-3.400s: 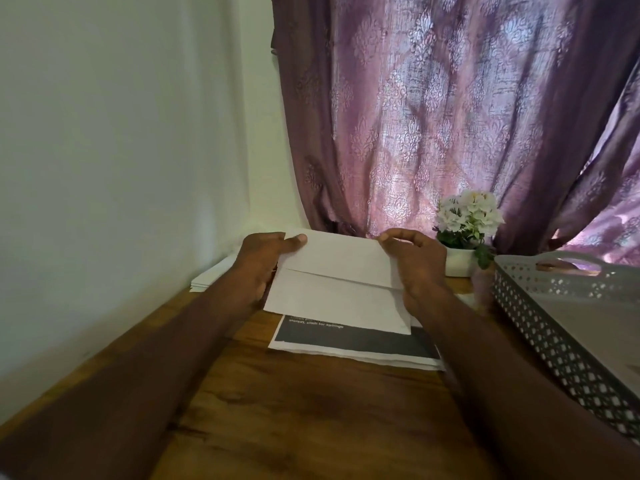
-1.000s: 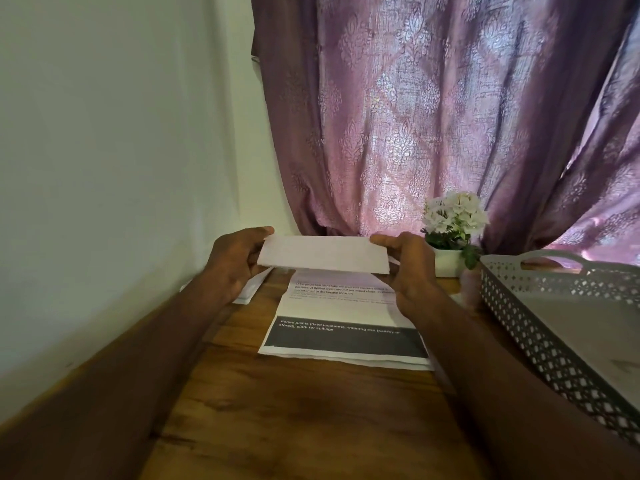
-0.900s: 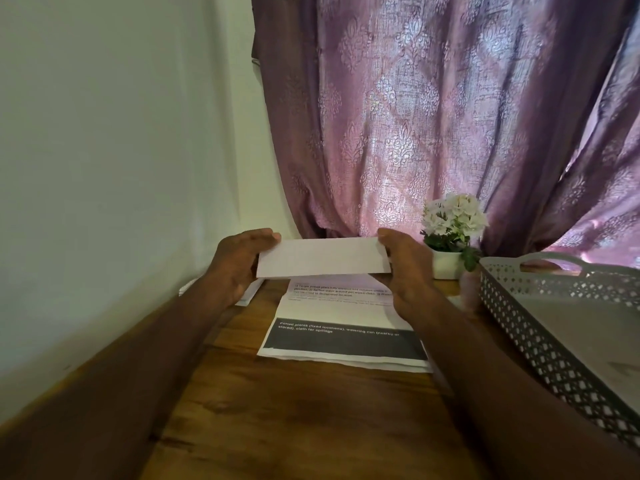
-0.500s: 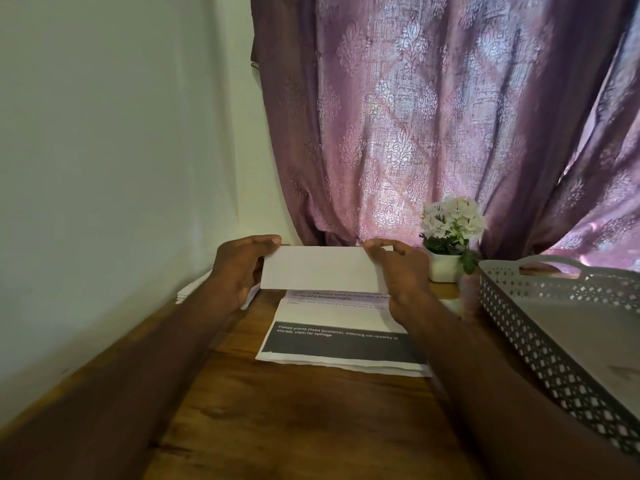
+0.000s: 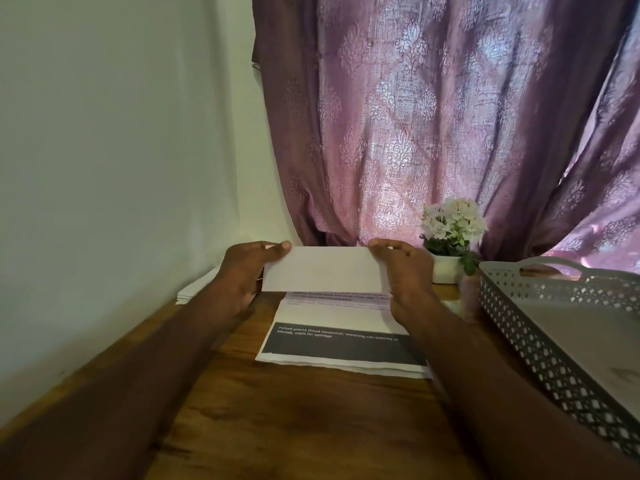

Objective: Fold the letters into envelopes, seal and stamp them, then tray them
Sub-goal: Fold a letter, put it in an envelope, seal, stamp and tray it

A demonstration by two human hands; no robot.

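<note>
A: What's different from a few seconds back?

B: The letter point(image 5: 323, 269) was open by a third then, one panel hanging loose. Now it's a closed narrow strip, lifted off the table point(image 5: 311, 420) and held level above the stack point(image 5: 341, 336) of printed sheets

A: Who has it?

B: Both hands. The left hand point(image 5: 247, 271) pinches the left end, thumb on the near top corner; the right hand point(image 5: 403, 271) clamps the right end, fingers curled over the top edge

A: So the folding's finished?

B: I'd judge so, though the far side is hidden, so I can't swear the edges line up

A: Next comes an envelope?

B: Likely. The white pile point(image 5: 197, 289) by the wall, behind the left wrist, may be envelopes; it's too small to tell. The tray point(image 5: 554, 344) waits on the right
</note>
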